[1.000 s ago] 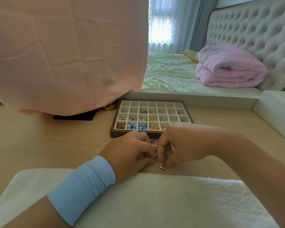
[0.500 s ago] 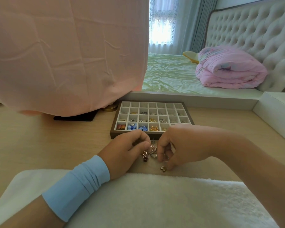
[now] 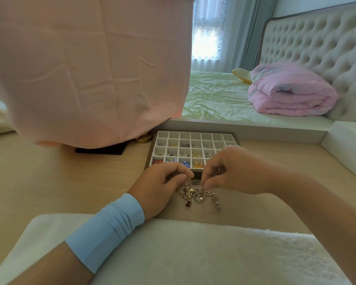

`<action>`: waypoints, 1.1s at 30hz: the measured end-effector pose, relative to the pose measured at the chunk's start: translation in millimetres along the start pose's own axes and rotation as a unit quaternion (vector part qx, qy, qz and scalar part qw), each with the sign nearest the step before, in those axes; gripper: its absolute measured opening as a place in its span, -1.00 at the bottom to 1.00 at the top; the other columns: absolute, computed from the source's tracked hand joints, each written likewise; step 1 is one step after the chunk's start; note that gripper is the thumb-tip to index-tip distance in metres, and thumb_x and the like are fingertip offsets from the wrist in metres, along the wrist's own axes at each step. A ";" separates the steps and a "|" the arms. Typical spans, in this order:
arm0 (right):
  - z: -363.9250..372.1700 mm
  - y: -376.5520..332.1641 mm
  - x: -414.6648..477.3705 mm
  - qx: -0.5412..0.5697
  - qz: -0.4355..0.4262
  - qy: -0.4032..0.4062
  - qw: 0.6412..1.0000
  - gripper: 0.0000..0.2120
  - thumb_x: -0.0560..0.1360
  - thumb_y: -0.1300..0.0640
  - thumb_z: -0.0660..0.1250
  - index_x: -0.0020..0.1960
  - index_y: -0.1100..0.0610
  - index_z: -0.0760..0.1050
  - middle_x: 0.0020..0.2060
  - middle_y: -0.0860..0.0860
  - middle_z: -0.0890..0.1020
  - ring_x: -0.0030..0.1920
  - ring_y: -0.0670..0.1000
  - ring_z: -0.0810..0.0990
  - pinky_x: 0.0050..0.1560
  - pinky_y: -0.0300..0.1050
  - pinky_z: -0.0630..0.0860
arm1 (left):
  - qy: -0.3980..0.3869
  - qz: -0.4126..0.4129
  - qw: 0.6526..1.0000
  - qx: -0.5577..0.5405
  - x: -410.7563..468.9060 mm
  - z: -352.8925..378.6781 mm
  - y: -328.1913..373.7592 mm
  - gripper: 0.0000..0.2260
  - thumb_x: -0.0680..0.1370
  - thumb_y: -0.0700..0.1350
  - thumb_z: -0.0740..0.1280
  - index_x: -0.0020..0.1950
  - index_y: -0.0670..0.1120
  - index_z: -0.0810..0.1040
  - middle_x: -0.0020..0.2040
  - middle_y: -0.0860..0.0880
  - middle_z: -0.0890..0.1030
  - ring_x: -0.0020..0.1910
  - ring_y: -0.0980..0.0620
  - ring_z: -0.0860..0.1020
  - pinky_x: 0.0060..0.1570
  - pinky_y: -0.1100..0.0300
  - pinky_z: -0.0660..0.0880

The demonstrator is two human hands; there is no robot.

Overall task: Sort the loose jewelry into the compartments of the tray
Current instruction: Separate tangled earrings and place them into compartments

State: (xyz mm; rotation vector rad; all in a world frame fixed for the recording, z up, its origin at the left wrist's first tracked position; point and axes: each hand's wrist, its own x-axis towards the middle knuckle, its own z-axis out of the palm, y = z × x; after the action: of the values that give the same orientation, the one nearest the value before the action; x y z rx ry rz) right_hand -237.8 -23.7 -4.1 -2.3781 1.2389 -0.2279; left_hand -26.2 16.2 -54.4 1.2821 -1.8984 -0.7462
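Loose jewelry: a small tangled heap of loose jewelry [image 3: 197, 194] lies on the wooden table [image 3: 60, 177], just in front of the tray's near edge and between the two hands.
Look of the heap: mostly silvery, glinting links and small stones, with a few gold-toned bits near the top, one dark red drop hanging toward the near-left side and a short silvery strand trailing off to the near right. Single pieces are too small and knotted to tell apart.
Left hand: the left hand [image 3: 159, 187] rests on the table with curled fingers; thumb and forefinger pinch a small ring-like piece at the heap's upper left edge.
Right hand: the right hand [image 3: 234, 171] arches over the tray's near right corner, fingers bent downward, thumb and forefinger tips closed narrowly on a piece at the top of the heap.
Tray: the tray [image 3: 150, 153] has a brown frame and a white-lined grid of square compartments. Its near row holds a reddish piece, blue pieces and a gold bow-shaped piece; the middle rows hold small silver and gold items.
Wrist: a light blue band [image 3: 105, 227] wraps the left wrist.
Foreground: a white fluffy towel [image 3: 193, 254] lies under both forearms.
Behind the tray: a pink cloth [image 3: 90, 68] hangs over the left, with a black pad [image 3: 101, 150] and a round gold object [image 3: 143, 138] at its foot.
Background: a bed [image 3: 214, 99] carries a folded pink quilt [image 3: 290, 93].
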 end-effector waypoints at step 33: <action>-3.1 -29.1 216.7 -0.243 0.063 0.020 0.968 -0.86 0.51 0.12 0.34 -0.16 0.02 0.66 -0.18 0.00 0.68 -0.12 0.11 0.65 -0.15 -0.07 0.59 | 0.073 -0.087 0.994 -0.004 59.5 -68.9 -58.1 -0.89 0.55 -0.10 0.37 -0.12 0.10 0.63 -0.11 0.13 0.63 -0.12 0.16 0.52 -0.10 0.31 0.43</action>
State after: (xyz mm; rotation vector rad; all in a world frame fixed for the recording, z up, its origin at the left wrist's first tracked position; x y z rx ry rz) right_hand -91.0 -185.7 -0.7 -2.6889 1.6094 0.0820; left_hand 45.4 -64.1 -45.9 1.4713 -1.6821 -0.7262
